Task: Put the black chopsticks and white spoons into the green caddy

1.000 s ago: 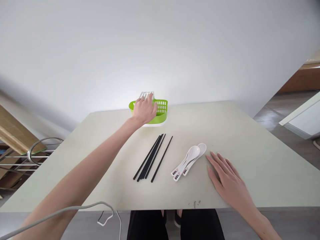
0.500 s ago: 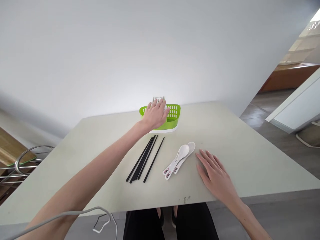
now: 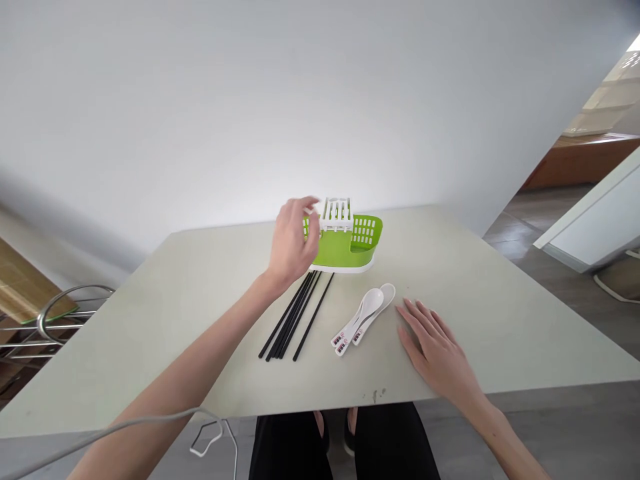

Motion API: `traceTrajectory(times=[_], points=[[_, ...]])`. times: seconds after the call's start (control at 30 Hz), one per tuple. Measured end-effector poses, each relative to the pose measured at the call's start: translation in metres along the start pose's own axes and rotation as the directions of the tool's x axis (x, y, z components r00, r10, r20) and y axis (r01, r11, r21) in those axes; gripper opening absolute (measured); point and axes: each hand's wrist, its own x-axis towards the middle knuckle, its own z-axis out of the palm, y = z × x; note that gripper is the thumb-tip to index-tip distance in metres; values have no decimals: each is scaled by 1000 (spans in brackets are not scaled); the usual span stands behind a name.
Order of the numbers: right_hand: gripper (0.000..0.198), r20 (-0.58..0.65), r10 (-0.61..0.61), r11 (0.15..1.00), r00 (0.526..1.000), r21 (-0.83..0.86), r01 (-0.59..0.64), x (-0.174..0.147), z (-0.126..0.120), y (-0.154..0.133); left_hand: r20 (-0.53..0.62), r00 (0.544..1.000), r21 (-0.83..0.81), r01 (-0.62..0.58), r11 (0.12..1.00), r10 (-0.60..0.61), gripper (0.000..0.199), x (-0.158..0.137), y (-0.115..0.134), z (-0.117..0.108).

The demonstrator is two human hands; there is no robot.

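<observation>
Beside the left end of a green cutlery basket [image 3: 336, 248] is my left hand [image 3: 294, 241], its thumb and fingers curved but apart, with nothing between them; whether it touches the basket I cannot tell. The basket has a white base and a white slotted rack [image 3: 337, 213] on top of its middle. My right hand [image 3: 440, 347] lies flat on the table, fingers stretched out. Just left of it are several white spoons [image 3: 367, 310], overlapping, with printed handles. Several black chopsticks [image 3: 290, 320] lie in a bundle in front of the basket, one chopstick [image 3: 314, 317] apart.
The pale table [image 3: 210, 267] stands against a white wall [image 3: 225, 113]. A metal rack [image 3: 55, 320] holding boards is at the left. A grey cable [image 3: 145, 420] crosses over my left forearm. A white panel [image 3: 595, 200] stands at the right.
My left hand has come off the basket's top to its left side, so the white slotted rack now shows. The basket sits slightly further right. My right hand stays on the table.
</observation>
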Motion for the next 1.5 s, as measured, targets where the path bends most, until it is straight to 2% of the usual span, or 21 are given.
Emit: traceTrajectory(times=[0.07, 0.13, 0.17, 0.23, 0.33, 0.47, 0.53, 0.63, 0.7, 0.83, 0.93, 1.07, 1.23, 1.37, 1.5], points=[[56, 8, -5, 1000, 1000, -1, 5, 0, 0, 1, -24, 995, -45, 98, 994, -100, 34, -27, -13, -14], [56, 12, -8, 1000, 1000, -5, 8, 0, 0, 1, 124, 975, -24, 191, 981, -187, 26, -63, -29, -23], [56, 10, -8, 1000, 1000, -8, 8, 0, -1, 1, 214, 949, 6, 237, 972, -233, 25, -83, -38, -27], [55, 4, -8, 1000, 1000, -10, 8, 0, -1, 0, 307, 888, 61, 340, 939, -341, 25, -122, -51, -30], [54, 5, -6, 1000, 1000, -3, 6, 0, -2, -1, 351, 820, 111, 443, 890, -452, 30, -168, -61, -34], [54, 13, 4, 1000, 1000, 13, -4, -2, -2, 0, 338, 795, 85, 507, 858, -503, 32, -200, -58, -43], [53, 27, 11, 998, 1000, 53, -13, -1, -4, 3, 332, 785, 58, 536, 842, -522, 33, -209, -54, -49], [52, 46, 85, 985, 995, 147, -91, 9, -15, 5, 347, 776, 33, 551, 834, -527, 33, -218, -50, -57], [53, 11, 135, 973, 991, 185, -134, 22, -27, 4, 353, 782, 26, 540, 841, -514, 32, -222, -49, -60], [54, -109, 54, 982, 993, 186, -33, 63, -51, -13, 341, 804, 10, 514, 857, -487, 31, -228, -50, -60], [56, -115, -49, 987, 992, 144, 66, 94, -58, -31, 329, 811, 0, 512, 859, -484, 30, -230, -52, -58], [59, -34, -163, 986, 986, 18, 164, 126, -49, -42, 323, 813, -11, 515, 857, -484, 28, -230, -52, -58], [62, 91, -223, 970, 970, -73, 230, 142, -24, -27, 346, 802, -38, 531, 846, -488, 27, -230, -51, -62], [59, 84, -225, 971, 971, -66, 231, 146, -19, -16, 381, 787, -50, 542, 839, -485, 26, -231, -51, -68], [58, 91, -210, 975, 973, -47, 215, 152, -24, -13, 393, 780, 19, 523, 852, -488, 30, -228, -50, -73]])
